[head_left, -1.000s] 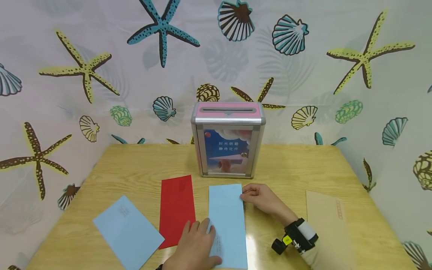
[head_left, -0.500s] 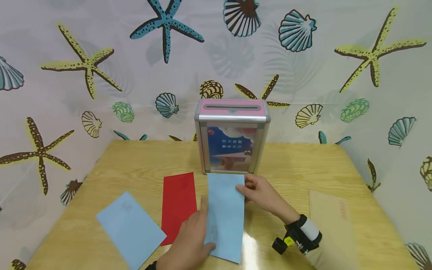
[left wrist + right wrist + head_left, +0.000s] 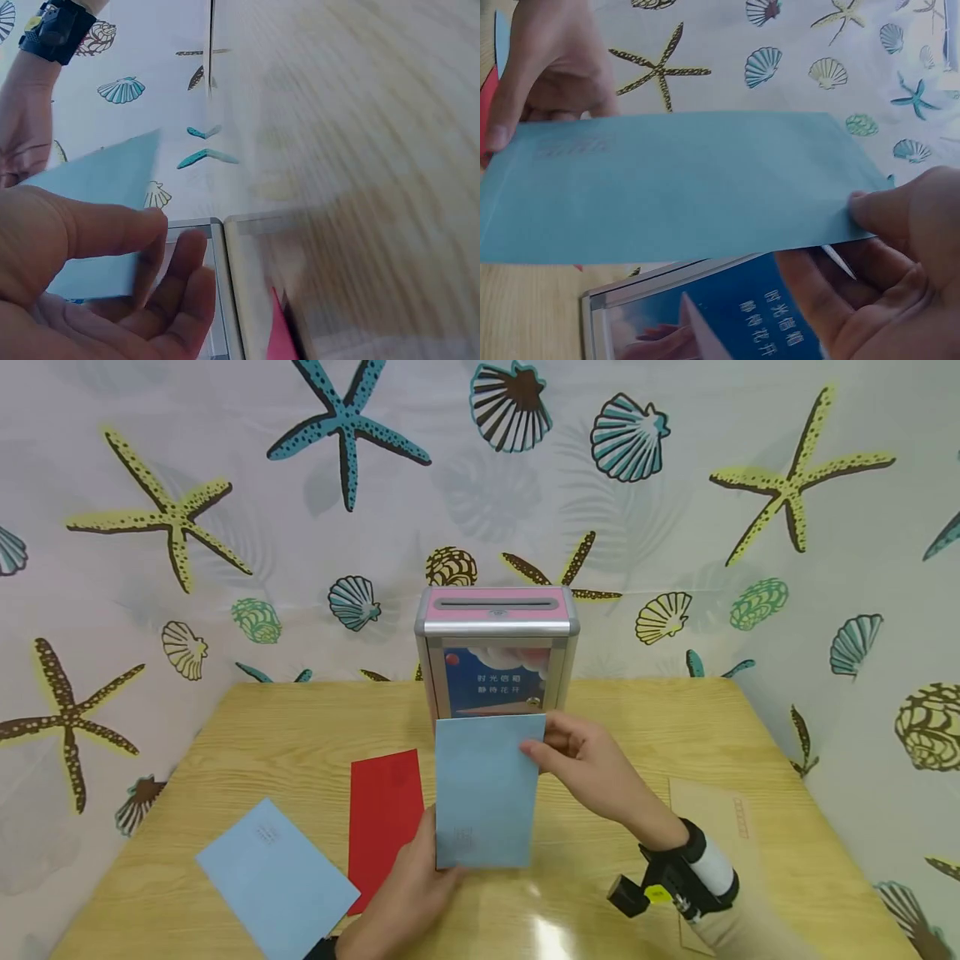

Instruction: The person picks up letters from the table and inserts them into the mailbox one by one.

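A light blue envelope (image 3: 483, 793) is raised off the table, tilted up toward the head camera, with small print near its lower left. My left hand (image 3: 408, 881) pinches its lower left corner; in the right wrist view the left thumb (image 3: 501, 135) lies over that corner. At the upper right edge my right hand (image 3: 596, 768) holds it, thumb in front and fingers behind. Just beyond the envelope stands a pink-topped metal letter box (image 3: 496, 625), its lower front hidden by the envelope. A slot (image 3: 497, 604) runs across the box's top.
On the wooden table (image 3: 300, 718), a red envelope (image 3: 384, 818) and another light blue envelope (image 3: 277, 877) lie to the left. A tan envelope (image 3: 712, 827) lies at right, partly under the right forearm. A shell-patterned cloth (image 3: 495, 493) hangs behind.
The blue envelope has come up off the table and tilted upright, overlapping the box's front. My left hand went from resting on its lower part to gripping its corner; the right hand rose with it.
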The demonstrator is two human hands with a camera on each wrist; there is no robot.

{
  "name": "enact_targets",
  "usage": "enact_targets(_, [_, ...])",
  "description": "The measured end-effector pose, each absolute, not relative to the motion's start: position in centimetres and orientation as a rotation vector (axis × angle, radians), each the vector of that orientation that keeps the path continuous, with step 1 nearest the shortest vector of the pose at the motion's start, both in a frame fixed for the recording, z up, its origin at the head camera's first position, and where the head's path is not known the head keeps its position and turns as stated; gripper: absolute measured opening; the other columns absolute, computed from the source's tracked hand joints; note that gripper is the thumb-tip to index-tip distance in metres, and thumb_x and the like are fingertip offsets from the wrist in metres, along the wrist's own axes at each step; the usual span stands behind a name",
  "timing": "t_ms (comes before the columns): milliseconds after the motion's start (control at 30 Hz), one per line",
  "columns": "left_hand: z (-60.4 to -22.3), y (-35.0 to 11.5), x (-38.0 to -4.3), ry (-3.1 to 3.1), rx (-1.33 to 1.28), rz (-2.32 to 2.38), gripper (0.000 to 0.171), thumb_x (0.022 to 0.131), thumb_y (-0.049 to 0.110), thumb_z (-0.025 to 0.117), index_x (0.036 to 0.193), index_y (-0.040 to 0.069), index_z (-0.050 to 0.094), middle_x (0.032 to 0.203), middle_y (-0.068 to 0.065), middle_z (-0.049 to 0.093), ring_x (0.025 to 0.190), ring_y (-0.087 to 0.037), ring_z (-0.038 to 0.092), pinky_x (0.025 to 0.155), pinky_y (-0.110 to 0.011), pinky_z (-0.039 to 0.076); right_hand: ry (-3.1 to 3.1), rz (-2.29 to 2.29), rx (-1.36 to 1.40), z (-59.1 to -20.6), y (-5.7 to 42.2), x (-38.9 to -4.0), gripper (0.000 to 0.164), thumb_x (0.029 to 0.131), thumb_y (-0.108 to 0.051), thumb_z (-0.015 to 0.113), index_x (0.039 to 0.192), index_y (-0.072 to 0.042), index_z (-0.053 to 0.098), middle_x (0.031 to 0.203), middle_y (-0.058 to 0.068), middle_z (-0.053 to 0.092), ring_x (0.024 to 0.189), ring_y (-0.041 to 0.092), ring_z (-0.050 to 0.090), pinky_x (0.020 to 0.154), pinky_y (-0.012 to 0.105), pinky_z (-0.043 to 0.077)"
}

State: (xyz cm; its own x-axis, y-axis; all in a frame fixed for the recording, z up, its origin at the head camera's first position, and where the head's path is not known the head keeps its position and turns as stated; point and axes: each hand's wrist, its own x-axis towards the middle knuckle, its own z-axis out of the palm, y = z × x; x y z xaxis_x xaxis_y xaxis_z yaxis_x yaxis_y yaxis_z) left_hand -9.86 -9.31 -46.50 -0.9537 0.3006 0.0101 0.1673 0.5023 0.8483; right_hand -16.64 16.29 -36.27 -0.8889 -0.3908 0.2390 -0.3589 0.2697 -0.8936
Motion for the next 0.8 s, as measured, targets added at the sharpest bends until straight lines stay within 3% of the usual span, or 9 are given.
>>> enact_targets(167, [-46.5, -9.2, -10.2, 2.577, 0.506, 1.463, 0.054, 0.092, 0.003, 0.075, 0.138, 0.006, 0.046, 0.126, -0.009, 0.070, 0.107, -0.020, 0.071, 0.086, -0.030, 0.060, 2.539, -1.745, -0.848, -34.8, 16.5, -16.0, 0.013, 0.103, -0.010, 0.062, 0.114, -0.007, 0.069, 0.101, 0.009, 0.077, 0.082, 0.011, 0.072, 0.073, 0.026, 0.056])
enact_targets(333, [-45.6, -9.4, -10.8, 2.576, 0.579, 1.454, 0.039, 0.096, 0.006, 0.071, 0.134, 0.011, 0.062, 0.119, -0.002, 0.075, 0.096, -0.008, 0.072, 0.085, -0.025, 0.060, 2.633, -1.657, -1.086, -33.8, 16.2, -15.7, 0.011, 0.101, -0.003, 0.063, 0.109, -0.008, 0.070, 0.088, 0.004, 0.072, 0.075, 0.010, 0.067, 0.067, 0.026, 0.055])
enact_targets(433, [-45.1, -9.5, -11.1, 2.579, 0.635, 1.504, 0.038, 0.096, 0.004, 0.070, 0.133, 0.011, 0.065, 0.121, -0.004, 0.075, 0.099, -0.012, 0.075, 0.086, -0.029, 0.062, 2.644, -1.635, -1.205, -33.2, 16.0, -15.4, 0.014, 0.099, 0.001, 0.064, 0.109, -0.006, 0.071, 0.089, 0.004, 0.072, 0.081, 0.010, 0.071, 0.072, 0.027, 0.061])
enact_targets(500, [-44.8, -9.5, -11.3, 2.563, 0.664, 1.561, 0.040, 0.096, 0.002, 0.070, 0.135, 0.011, 0.064, 0.124, -0.006, 0.074, 0.101, -0.016, 0.076, 0.085, -0.031, 0.062, 2.624, -1.654, -1.245, -32.9, 15.8, -15.1, 0.016, 0.099, 0.003, 0.064, 0.111, -0.005, 0.072, 0.100, 0.006, 0.076, 0.090, 0.012, 0.074, 0.076, 0.029, 0.063])
enact_targets(600, [-44.4, -9.5, -11.6, 2.568, 0.695, 1.627, 0.045, 0.094, -0.002, 0.070, 0.136, 0.013, 0.063, 0.125, -0.008, 0.074, 0.102, -0.020, 0.077, 0.084, -0.033, 0.063, 2.605, -1.700, -1.301, -32.6, 15.5, -14.9, 0.019, 0.097, 0.006, 0.063, 0.112, -0.003, 0.071, 0.102, 0.009, 0.077, 0.090, 0.013, 0.074, 0.073, 0.029, 0.063])
enact_targets(800, [-43.6, -9.6, -12.5, 2.726, 0.762, 1.637, 0.048, 0.091, -0.005, 0.073, 0.134, 0.015, 0.065, 0.120, -0.005, 0.076, 0.096, -0.017, 0.078, 0.082, -0.030, 0.063, 2.699, -1.731, -1.468, -31.7, 15.0, -14.1, 0.026, 0.091, 0.013, 0.067, 0.111, -0.003, 0.071, 0.103, 0.010, 0.078, 0.094, 0.014, 0.075, 0.082, 0.025, 0.062])
